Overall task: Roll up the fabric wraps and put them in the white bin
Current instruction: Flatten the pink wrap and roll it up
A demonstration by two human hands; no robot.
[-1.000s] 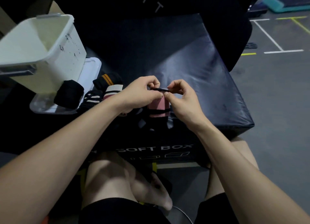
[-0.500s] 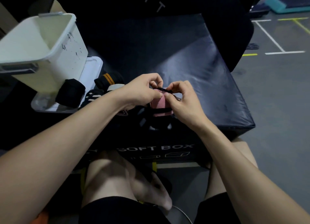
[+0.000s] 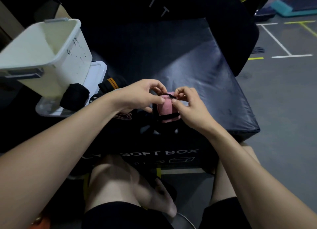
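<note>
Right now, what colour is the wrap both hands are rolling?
Pink with black bands: the wrap, seen in the head view, its only view.

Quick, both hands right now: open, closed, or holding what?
Left hand: fingers curled, gripping the rolled pink fabric wrap.
Right hand: pinching that wrap's thin black elastic loop.

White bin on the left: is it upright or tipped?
Tipped. The white plastic bin leans with its open mouth angled toward the person, its base resting on a clear flat lid. No wraps visible inside.

Left hand (image 3: 142, 95) and right hand (image 3: 190, 107) pinching (fingers curled), forearms converging
</note>
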